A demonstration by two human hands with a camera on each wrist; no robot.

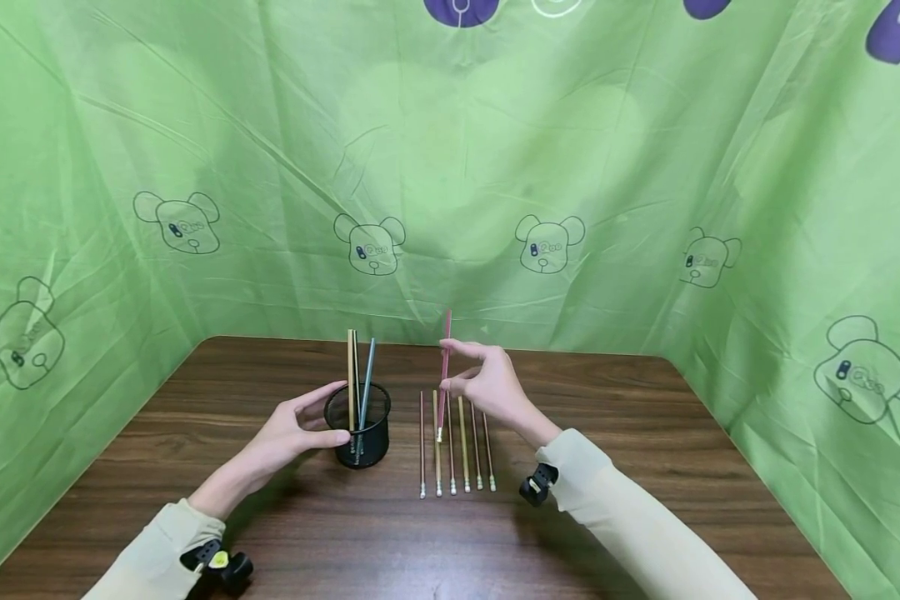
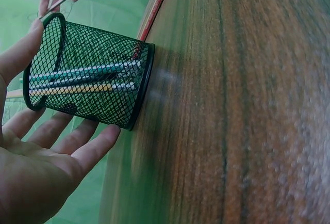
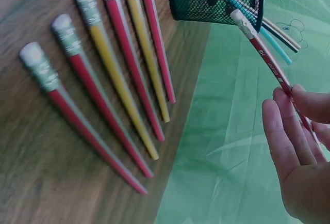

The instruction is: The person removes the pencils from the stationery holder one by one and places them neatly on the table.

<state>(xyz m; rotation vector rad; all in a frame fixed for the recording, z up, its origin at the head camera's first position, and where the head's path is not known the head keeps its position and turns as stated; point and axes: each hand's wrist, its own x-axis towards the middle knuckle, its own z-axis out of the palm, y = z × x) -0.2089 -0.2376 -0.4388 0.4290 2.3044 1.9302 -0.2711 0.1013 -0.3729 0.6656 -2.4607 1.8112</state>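
My left hand [image 1: 288, 435] grips a black mesh pencil cup [image 1: 371, 448], thumb on the near side of the rim and fingers round the far side. The cup stands upright on the table and holds a natural-yellow pencil [image 1: 350, 367], a dark one and a blue pencil [image 1: 368, 371]. To its right, my right hand [image 1: 492, 387] pinches a red pencil [image 3: 265, 58] near its middle, eraser end down, raised over the row of pencils. In the right wrist view, the pencil's white eraser [image 3: 237, 15] overlaps the cup.
Several red and yellow pencils lie side by side right of the cup, erasers toward me, among them a yellow pencil [image 1: 463, 442]. The brown wood-grain table [image 1: 630, 517] ends at a green curtain [image 1: 457, 167] with printed bear heads. Each wrist wears a small black camera [image 1: 538, 483].
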